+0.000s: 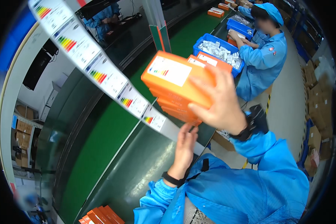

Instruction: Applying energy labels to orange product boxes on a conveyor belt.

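A stack of orange boxes (171,105) stands on the dark green bench in front of me. The top orange box (202,95) carries a white label (169,71) with coloured bars. My right hand (222,102), blurred, lies spread over the right end of this box, thumb at the near edge. A long strip of labels (99,74) slants down from the upper left. Its bare backing passes behind the fingers of my left hand (184,151), which close together on it beside the foot of the stack. My left thumb is hidden.
More orange boxes (103,215) sit at the lower left. A blue bin (198,51) of small white pieces is beyond the stack, with another blue bin (233,24) farther off. A co-worker (263,56) in blue stands there. A green belt (86,158) runs alongside the bench.
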The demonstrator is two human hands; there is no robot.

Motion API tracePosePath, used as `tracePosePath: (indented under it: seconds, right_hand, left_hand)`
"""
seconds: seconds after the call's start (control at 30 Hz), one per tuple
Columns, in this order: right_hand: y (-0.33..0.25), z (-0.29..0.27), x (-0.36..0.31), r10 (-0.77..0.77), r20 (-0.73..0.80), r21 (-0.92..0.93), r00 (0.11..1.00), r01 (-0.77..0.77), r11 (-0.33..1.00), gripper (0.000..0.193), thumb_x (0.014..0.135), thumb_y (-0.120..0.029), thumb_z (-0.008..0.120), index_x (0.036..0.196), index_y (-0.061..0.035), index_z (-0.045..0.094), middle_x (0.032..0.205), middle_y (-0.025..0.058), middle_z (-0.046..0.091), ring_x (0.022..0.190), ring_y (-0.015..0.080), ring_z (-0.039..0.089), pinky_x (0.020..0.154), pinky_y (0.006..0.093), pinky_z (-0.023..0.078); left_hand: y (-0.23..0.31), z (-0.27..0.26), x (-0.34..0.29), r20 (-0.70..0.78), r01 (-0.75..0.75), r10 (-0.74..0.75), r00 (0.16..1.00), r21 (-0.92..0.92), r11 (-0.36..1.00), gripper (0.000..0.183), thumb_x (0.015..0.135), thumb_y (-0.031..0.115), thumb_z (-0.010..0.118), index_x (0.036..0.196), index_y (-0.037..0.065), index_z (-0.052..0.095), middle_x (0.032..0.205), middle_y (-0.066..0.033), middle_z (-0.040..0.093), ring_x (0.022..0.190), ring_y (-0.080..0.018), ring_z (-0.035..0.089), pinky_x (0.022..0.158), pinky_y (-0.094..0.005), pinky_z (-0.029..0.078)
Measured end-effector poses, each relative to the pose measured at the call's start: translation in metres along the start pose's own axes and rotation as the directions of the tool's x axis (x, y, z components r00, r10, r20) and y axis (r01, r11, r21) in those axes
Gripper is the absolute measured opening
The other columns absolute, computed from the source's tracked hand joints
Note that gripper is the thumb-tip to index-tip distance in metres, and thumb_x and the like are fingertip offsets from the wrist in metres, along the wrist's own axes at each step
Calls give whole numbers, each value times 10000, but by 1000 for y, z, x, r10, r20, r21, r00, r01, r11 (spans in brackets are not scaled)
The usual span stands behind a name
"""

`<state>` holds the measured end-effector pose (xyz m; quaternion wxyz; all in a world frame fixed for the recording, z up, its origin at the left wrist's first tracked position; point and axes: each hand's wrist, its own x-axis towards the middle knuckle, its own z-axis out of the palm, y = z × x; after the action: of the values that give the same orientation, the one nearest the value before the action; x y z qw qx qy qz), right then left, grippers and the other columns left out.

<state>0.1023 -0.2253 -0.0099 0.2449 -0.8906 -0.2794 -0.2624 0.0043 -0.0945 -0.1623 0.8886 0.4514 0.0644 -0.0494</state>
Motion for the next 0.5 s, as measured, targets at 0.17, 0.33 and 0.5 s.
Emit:
tracePosePath:
  seconds: [0.17, 0.33, 0.5]
  right_hand:
    - [17, 7, -2, 12, 235, 76, 972, -31, 997, 819, 714, -516, 708, 1376, -102, 460, 1429, 270, 303, 1273, 447, 330, 1013, 565, 282]
    - [45, -3, 4, -158, 343, 343, 926, 33, 939, 1003, 633, -607, 725, 1402, -53, 396, 1465, 318, 228, 1336, 510, 231, 1005, 607, 233]
    - [86, -6, 12, -215, 346, 537, 913, -5, 843, 957, 588, -645, 712, 1390, -196, 447, 1462, 278, 259, 1330, 498, 246, 1007, 635, 217]
  left_hand:
    - [-26, -23, 88, -526, -6, -202, 826, -366, 930, 475, 1020, 399, 373, 1351, 62, 416, 1310, -70, 521, 1153, -256, 528, 983, -432, 440]
    - [-36, -27, 129, -591, -28, -229, 774, -393, 919, 487, 1016, 410, 374, 1354, 61, 412, 1314, -71, 515, 1156, -256, 525, 982, -432, 440]
    - [-55, -36, 148, -611, 19, -251, 751, -360, 933, 499, 1012, 420, 376, 1356, 60, 409, 1318, -72, 509, 1158, -255, 523, 982, -431, 439]
